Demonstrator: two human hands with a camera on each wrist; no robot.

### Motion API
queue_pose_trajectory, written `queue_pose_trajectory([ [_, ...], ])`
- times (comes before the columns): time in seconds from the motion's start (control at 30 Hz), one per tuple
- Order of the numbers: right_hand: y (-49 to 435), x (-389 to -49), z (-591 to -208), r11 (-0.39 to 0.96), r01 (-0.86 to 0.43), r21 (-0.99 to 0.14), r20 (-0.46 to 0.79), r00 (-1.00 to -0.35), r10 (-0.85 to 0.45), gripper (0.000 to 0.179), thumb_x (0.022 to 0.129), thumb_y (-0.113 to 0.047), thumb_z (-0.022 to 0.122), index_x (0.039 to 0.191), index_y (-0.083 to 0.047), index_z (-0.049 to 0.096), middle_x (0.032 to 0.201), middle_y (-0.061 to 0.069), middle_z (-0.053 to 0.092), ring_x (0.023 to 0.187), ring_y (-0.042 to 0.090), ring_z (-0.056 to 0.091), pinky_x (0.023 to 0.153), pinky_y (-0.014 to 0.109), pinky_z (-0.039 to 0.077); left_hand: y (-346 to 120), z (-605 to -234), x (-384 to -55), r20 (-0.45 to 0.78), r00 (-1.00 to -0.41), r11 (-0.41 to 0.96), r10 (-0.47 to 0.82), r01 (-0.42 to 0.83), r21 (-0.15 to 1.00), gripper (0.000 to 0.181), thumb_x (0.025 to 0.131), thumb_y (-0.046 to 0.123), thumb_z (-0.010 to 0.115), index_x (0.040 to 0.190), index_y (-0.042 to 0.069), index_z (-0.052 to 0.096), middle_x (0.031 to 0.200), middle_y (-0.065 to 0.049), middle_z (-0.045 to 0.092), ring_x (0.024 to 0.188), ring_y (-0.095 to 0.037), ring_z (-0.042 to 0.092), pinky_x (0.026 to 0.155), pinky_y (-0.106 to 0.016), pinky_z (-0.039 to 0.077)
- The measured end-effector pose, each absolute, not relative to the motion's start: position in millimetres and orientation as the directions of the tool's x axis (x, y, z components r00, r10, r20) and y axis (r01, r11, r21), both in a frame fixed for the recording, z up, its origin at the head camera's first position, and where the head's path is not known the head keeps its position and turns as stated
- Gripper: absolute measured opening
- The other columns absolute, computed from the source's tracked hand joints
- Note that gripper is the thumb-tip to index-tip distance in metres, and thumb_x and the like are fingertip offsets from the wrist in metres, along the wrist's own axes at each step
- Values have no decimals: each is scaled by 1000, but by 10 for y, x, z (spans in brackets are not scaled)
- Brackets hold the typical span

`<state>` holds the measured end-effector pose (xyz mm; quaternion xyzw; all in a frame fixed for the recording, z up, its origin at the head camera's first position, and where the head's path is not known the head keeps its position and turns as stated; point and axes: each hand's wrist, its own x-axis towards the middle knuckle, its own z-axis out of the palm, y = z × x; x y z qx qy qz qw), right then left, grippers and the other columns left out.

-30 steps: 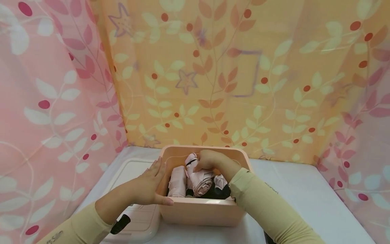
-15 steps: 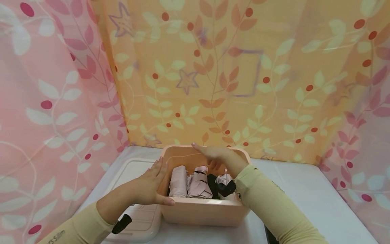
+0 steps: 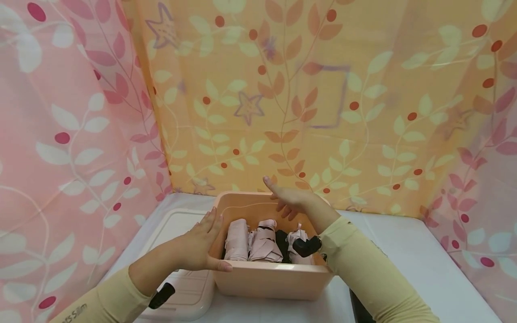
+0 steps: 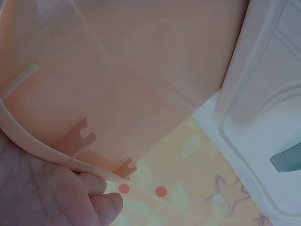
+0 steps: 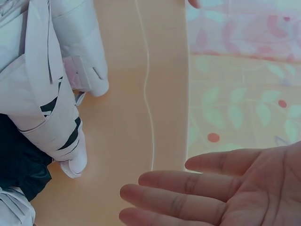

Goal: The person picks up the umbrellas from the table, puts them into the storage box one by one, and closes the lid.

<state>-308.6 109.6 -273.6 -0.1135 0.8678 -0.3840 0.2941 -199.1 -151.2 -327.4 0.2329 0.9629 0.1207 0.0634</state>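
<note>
A peach plastic box (image 3: 270, 282) holds folded pale pink umbrellas side by side: one at the left (image 3: 236, 240), one in the middle (image 3: 265, 246) with a dark band, and one at the right (image 3: 297, 235). Dark fabric (image 5: 21, 160) shows between the middle and right ones. My left hand (image 3: 194, 246) rests on the box's left rim, fingers spread, thumb along the front edge. Over the back right of the box hovers my right hand (image 3: 296, 200), palm facing inward, fingers extended and holding nothing.
A white lid (image 3: 181, 287) lies on the white-covered table (image 3: 387, 251), left of the box and close against it. A dark object (image 3: 358, 309) shows partly beneath my right forearm. Patterned curtains (image 3: 250, 148) enclose the back and sides.
My right hand has let go of the middle umbrella, which now lies between the others, and has risen back and to the right. My left hand keeps its place on the rim.
</note>
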Motion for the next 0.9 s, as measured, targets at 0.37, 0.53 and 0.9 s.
queue_pose_trajectory([
  [0.37, 1284, -3005, -2538, 593, -50, -804, -321, -803, -502, 99, 79, -80, 13, 137, -5, 40, 126, 25, 50, 109, 40, 54, 91, 53, 42, -1515, -3272, -2008, -60, -881, 861, 470, 443, 249, 124, 62, 79, 54, 146, 1, 5, 150, -22, -10, 138, -35, -4, 107, -54, 14],
  [0.53, 1501, -2971, -2429, 561, -69, -825, -289, -802, -523, 99, 80, -79, 8, 136, -3, 40, 132, 27, 44, 115, 39, 50, 94, 52, 39, -1507, -3260, -1996, -65, -883, 863, 464, 434, 259, 124, 62, 78, 55, 146, 1, 4, 150, -22, -11, 138, -35, -4, 107, -54, 13],
  [0.9, 2188, -2802, -2310, 521, -134, -843, -185, -837, -515, 91, 88, -66, 1, 137, 2, 37, 131, 29, 44, 120, 41, 45, 96, 53, 36, -1504, -3260, -1973, -64, -880, 856, 471, 439, 271, 122, 64, 76, 56, 146, 0, 5, 150, -22, -10, 138, -36, -3, 107, -54, 14],
])
